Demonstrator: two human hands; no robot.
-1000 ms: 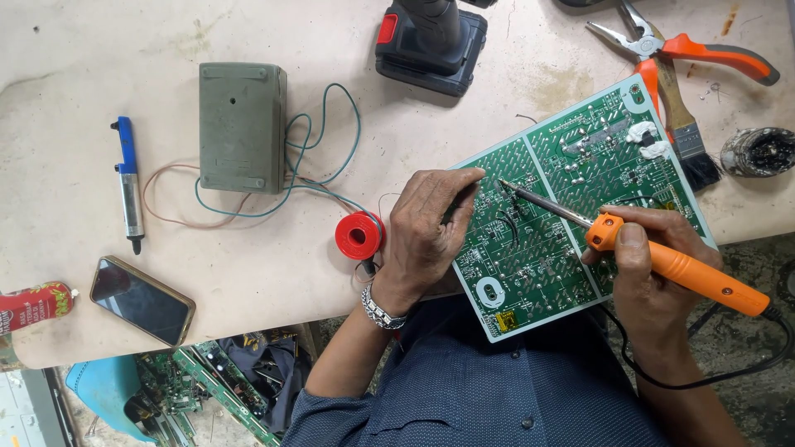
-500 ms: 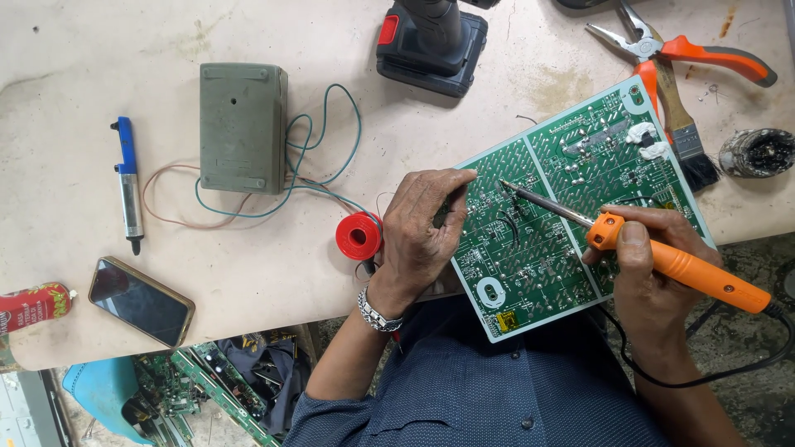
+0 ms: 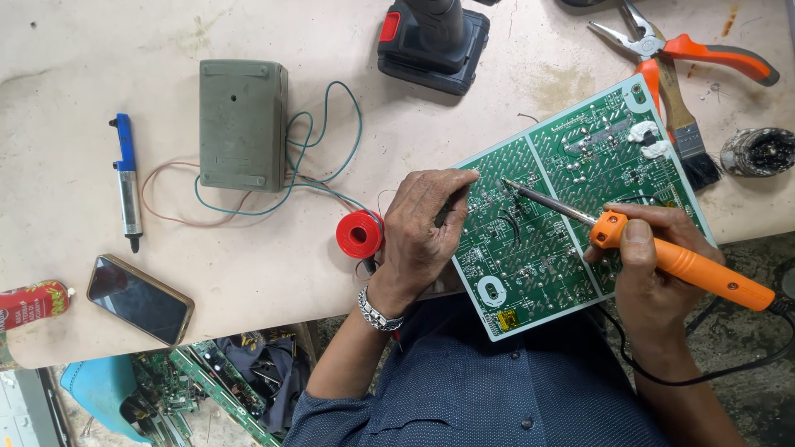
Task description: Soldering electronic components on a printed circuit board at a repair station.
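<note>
A green circuit board [image 3: 571, 190] lies tilted over the table's front edge, solder side up. My right hand [image 3: 650, 265] grips an orange soldering iron [image 3: 687, 265] whose metal tip touches the board near its upper middle. My left hand [image 3: 426, 228] rests on the board's left edge, fingers pinched together close to the iron's tip, holding something thin that I cannot make out. A red solder spool [image 3: 358, 234] sits just left of that hand.
A grey-green box [image 3: 243, 124] with green and brown wires, a blue desoldering pump [image 3: 127, 178], a phone [image 3: 141, 300], a black cordless tool [image 3: 433, 37], orange pliers [image 3: 687, 45], a brush [image 3: 687, 132] and a dark round holder [image 3: 758, 151] lie around the table. Scrap boards [image 3: 215, 381] lie below.
My left hand's fingers have shifted slightly on the board's left edge. The soldering iron stays at nearly the same spot.
</note>
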